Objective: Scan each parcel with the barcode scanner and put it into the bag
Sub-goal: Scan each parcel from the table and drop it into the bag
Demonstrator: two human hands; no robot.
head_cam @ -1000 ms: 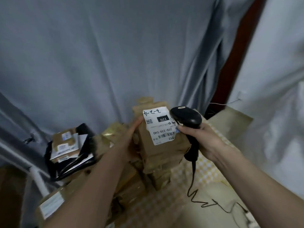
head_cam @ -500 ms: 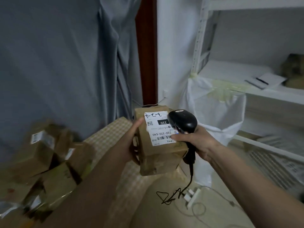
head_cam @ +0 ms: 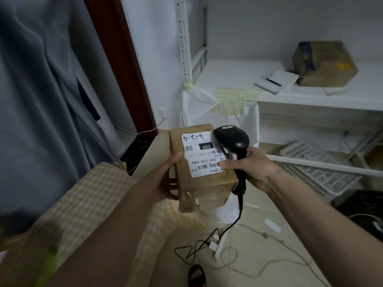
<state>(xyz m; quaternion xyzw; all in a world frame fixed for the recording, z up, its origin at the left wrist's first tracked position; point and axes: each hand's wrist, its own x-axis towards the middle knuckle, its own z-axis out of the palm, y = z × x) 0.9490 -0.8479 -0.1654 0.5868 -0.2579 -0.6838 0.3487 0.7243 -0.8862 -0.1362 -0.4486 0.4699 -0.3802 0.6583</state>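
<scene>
Since half a second ago the view has swung further right: the heap of brown parcels at the lower left has dropped out of sight, and the white shelf (head_cam: 310, 94) and bag now fill more of the right side. Both hands and what they hold sit as before, with the scanner head just as close to the label.

One white bag (head_cam: 199, 108) hangs taped to the left front edge of the shelf, just behind the held parcel. One table with a checked yellow cloth (head_cam: 89, 199) runs along the lower left. On top of the shelf, toward its right end, stands one cardboard box (head_cam: 325, 63), and one notepad (head_cam: 277, 80) lies just left of it. Two white slotted baskets (head_cam: 310, 172) are stacked under the shelf.

One brown parcel (head_cam: 205, 177) is held in the air between table and bag, its one white label (head_cam: 202, 154) facing up and reading upside down. The left hand (head_cam: 163, 183) grips the parcel's left side, thumb on its top face. The right hand (head_cam: 250, 168) is curled round the handle of the one black scanner (head_cam: 232, 139), whose head rests over the label's right edge; one black cable (head_cam: 234, 222) trails from it to the floor.
</scene>
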